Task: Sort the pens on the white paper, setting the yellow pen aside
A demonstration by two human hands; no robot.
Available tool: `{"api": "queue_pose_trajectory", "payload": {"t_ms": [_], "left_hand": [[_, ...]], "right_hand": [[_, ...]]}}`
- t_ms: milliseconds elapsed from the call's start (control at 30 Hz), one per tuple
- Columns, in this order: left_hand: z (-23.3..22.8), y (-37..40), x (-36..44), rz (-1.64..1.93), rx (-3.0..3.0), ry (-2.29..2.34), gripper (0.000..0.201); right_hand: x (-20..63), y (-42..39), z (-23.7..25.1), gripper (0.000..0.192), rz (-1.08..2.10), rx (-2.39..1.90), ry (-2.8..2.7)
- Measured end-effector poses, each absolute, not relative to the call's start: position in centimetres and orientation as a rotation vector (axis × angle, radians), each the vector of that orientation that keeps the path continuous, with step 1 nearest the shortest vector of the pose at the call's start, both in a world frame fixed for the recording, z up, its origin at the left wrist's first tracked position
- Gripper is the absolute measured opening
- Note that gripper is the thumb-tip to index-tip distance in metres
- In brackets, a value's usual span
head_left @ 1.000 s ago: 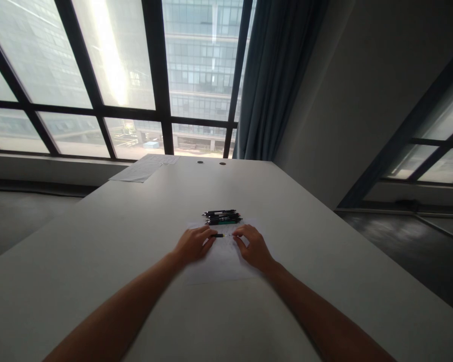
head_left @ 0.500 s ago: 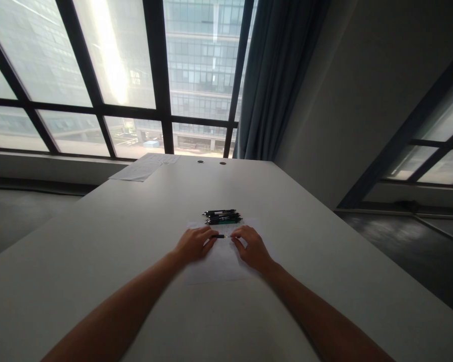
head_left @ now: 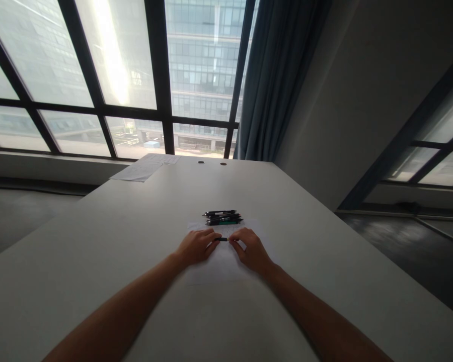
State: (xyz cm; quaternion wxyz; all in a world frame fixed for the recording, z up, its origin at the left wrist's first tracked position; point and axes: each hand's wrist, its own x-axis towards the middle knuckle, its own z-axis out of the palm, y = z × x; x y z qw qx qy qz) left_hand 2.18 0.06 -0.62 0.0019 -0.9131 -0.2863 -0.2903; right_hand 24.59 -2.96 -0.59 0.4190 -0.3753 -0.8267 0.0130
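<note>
Both of my hands rest on a white sheet of paper point(head_left: 219, 266) lying on the white table point(head_left: 98, 241). My left hand point(head_left: 196, 246) pinches one end of a small black pen point(head_left: 222, 239). My right hand point(head_left: 251, 250) pinches the pen's other end, so only a short black stretch shows between the fingertips. Just beyond the hands, at the sheet's far edge, lies a pile of several pens point(head_left: 222, 217), mostly black, one with green.
More paper sheets point(head_left: 143, 169) lie at the table's far left corner, near two round cable holes point(head_left: 212, 163). Large windows and a blue curtain point(head_left: 275, 75) stand behind the table. Dark floor lies to the right.
My two hands have drawn closer together along the pen and slid slightly toward me. Less of the pen shows between the fingers. The pen pile has not moved.
</note>
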Motion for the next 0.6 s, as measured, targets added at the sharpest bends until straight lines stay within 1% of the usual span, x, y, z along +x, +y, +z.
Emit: {"api": "queue_pose_trajectory", "payload": {"t_ms": [133, 267, 333, 500, 600], "left_hand": [[-0.7, -0.1, 2.4, -0.906, -2.901, -0.904, 0.025], [-0.9, -0.2, 2.5, -0.909, -2.918, -0.899, 0.027], [-1.0, -0.2, 2.5, -0.912, -2.92, -0.909, 0.027], [-1.1, 0.0, 2.4, -0.925, -2.909, -0.931, 0.027], [-1.2, 0.0, 2.3, -0.907, -2.906, -0.949, 0.027]], "right_hand": [[24.7, -2.8, -0.9, 0.013, 0.086, -0.946, -2.052], [25.3, -2.1, -1.3, 0.028, 0.063, -1.021, -2.018], [25.9, -1.7, -1.4, 0.03, 0.001, -1.079, -1.988], [27.8, -0.6, -1.4, 0.018, -0.184, -1.445, -2.035], [28.3, -0.3, -1.5, 0.015, -0.183, -1.589, -2.098]]}}
